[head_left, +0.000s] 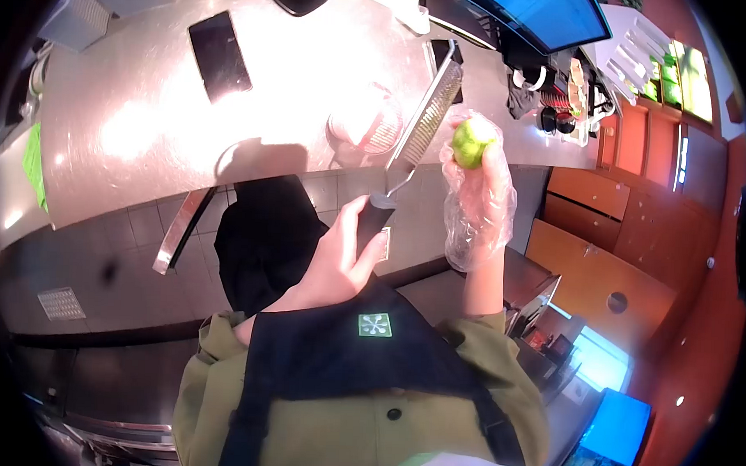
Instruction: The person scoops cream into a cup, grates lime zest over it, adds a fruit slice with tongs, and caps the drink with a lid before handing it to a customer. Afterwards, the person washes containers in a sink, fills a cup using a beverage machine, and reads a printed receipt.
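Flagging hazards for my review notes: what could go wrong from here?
The loose plastic glove on the right hand could snag on the nearby grater. The round green fruit might slip from that hand. The clear cup, near the counter's edge, could get knocked by the grater.

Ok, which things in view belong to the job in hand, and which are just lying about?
Belong to the job:
- grater, held in the left hand
- green fruit, held in the right hand
- clear plastic glove, on that hand
- clear container near the grater, probably

Apparently lying about:
- dark phone
- monitor
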A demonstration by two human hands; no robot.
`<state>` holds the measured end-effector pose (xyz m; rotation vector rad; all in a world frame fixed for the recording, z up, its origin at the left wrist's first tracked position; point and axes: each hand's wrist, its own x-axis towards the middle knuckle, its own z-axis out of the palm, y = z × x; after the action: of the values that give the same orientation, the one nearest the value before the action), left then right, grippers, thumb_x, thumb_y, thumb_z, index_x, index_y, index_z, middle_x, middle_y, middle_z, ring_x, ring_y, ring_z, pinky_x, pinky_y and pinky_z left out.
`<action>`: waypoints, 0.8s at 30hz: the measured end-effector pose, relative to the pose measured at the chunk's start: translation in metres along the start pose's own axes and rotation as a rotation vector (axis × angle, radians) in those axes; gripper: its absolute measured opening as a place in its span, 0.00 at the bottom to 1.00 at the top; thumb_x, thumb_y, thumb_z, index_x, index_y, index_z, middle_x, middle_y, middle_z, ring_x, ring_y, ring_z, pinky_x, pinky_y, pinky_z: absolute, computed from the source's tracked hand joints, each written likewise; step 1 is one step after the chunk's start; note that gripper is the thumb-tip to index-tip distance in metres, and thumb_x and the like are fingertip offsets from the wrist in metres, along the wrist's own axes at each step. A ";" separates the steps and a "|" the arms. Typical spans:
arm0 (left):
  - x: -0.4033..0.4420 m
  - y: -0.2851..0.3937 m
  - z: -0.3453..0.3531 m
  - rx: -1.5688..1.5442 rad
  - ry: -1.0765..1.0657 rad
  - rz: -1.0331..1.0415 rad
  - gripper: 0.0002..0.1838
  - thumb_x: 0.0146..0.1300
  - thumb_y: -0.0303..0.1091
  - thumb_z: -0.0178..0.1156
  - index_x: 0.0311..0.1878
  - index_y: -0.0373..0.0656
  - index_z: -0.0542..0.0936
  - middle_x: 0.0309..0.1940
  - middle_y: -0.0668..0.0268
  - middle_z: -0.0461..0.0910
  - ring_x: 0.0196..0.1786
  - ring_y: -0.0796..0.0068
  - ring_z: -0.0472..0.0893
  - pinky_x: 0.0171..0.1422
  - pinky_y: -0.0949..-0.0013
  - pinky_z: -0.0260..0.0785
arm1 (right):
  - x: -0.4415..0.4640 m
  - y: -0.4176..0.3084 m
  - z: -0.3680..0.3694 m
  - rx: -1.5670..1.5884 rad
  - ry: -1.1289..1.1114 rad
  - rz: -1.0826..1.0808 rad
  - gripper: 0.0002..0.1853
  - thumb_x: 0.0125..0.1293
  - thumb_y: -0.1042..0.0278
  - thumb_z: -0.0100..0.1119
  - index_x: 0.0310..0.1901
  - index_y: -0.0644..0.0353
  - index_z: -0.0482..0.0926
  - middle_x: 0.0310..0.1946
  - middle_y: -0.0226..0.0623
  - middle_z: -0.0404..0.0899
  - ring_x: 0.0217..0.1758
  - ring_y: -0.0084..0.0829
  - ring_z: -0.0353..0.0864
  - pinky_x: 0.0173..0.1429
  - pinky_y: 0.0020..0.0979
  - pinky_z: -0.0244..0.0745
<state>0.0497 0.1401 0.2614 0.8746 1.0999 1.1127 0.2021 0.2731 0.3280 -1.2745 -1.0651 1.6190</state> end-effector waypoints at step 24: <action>-0.011 -0.019 0.005 -0.058 0.018 -0.048 0.27 0.63 0.34 0.51 0.60 0.28 0.56 0.54 0.38 0.65 0.56 0.41 0.68 0.59 0.57 0.62 | 0.046 0.044 0.001 -1.392 0.009 -0.841 0.30 0.52 0.68 0.64 0.55 0.65 0.61 0.47 0.44 0.66 0.50 0.36 0.68 0.58 0.34 0.62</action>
<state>0.0585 0.1251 0.2474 0.7909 1.0926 1.1091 0.1895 0.3014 0.2726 -1.2246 -2.4406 0.0720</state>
